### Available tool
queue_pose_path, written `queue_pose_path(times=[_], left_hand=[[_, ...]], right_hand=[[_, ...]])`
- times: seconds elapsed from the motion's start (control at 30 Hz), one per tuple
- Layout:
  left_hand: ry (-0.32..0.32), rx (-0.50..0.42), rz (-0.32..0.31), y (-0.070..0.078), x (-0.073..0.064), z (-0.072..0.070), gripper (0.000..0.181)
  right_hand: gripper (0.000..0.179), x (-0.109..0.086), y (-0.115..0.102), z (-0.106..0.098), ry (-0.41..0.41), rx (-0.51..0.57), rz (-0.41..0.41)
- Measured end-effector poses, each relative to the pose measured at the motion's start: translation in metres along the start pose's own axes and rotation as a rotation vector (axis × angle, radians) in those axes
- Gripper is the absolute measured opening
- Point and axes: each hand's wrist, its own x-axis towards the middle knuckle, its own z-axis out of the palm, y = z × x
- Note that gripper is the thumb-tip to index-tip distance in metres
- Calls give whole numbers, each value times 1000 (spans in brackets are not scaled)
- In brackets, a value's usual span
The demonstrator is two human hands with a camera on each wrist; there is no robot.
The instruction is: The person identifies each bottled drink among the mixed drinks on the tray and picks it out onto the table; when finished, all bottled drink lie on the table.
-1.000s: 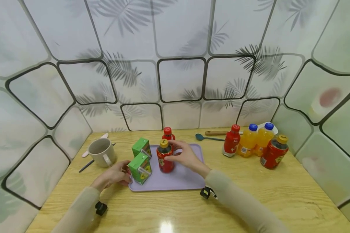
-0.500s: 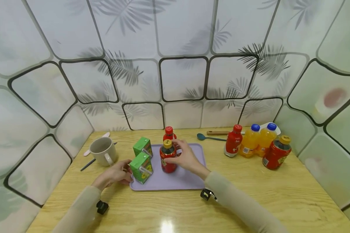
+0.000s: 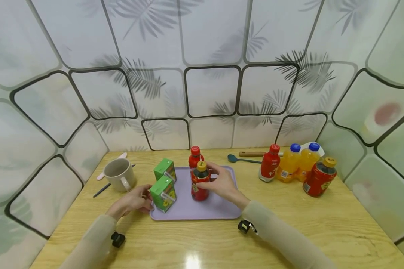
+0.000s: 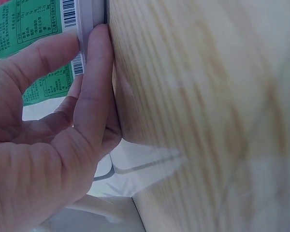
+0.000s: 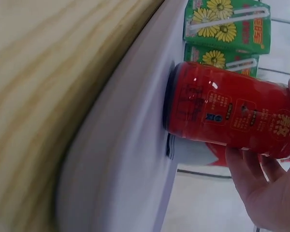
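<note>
Currently the right hand [image 3: 223,184] is gripping the yellow-capped bottle [image 3: 199,192] at the centre of the frame, thumb and fingers wrapping its sides, spread only as wide as its body. Bottle is standing near upright over the lilac tray [image 3: 219,210]; base is lying at or very near the tray floor, hard to tell which. Left hand [image 3: 132,200], lower left of centre, is pinching the tray's left rim, thumb and a finger almost closed on it.

Crowding the tray: front green carton [image 3: 163,194] is standing just beside the left hand, rear green carton [image 3: 164,169] behind it. Red-capped bottle [image 3: 194,158] is standing close behind the held one, partly hidden, blocking that side.

Left of frame: grey mug [image 3: 118,175] is sitting near the left hand, handle facing it; dark stick [image 3: 101,190] is lying partly behind. Right of frame: red bottle [image 3: 269,165], two orange bottles [image 3: 285,166] and a dark bottle [image 3: 319,179] are standing clustered on the wooden surface [image 3: 289,213]. Blue spoon [image 3: 244,160] is lying between tray and cluster.
</note>
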Motion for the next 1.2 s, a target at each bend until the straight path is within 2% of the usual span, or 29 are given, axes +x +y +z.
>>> queue_pose_path(times=[0.1,0.3,0.53,0.83,1.2], left_hand=[[2,-1,8,0,0,0,72],[-3,-6,3,-1,-3,2,74],[-8,-9,7,-3,-3,2,74],[-21,-18,26,-2,-1,1,73],[-20,-28,23,-4,1,1,64]], right_hand=[[75,-2,2,-8,29,24,7],[75,-14,8,-28,49,4,40],[76,-24,10,-57,71,22,32],[64,-35,11,-90,112,-8,-39],[70,-44,15,-110,165,-26,24]])
